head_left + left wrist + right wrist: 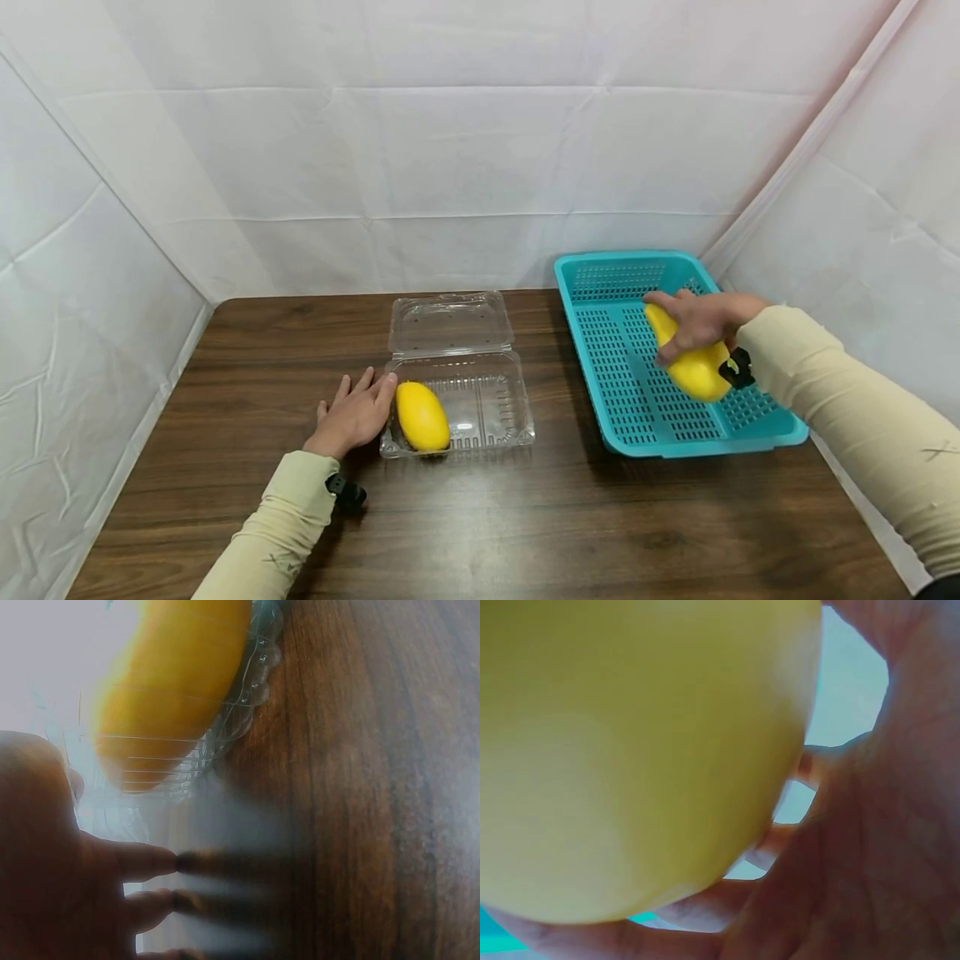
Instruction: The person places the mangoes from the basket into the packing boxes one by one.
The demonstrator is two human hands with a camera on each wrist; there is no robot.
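My right hand grips a large yellow mango over the basket, with the thumb on one side and the fingers on the other. In the right wrist view, the mango fills most of the picture, and the fingers curl around it. A second yellow mango lies in the left part of a clear plastic clamshell box, whose lid is folded back. My left hand rests with spread fingers on the table, its thumb at the box's left rim.
The turquoise perforated basket stands at the right of the brown wooden table, near its back edge. White cloth walls enclose the back and both sides.
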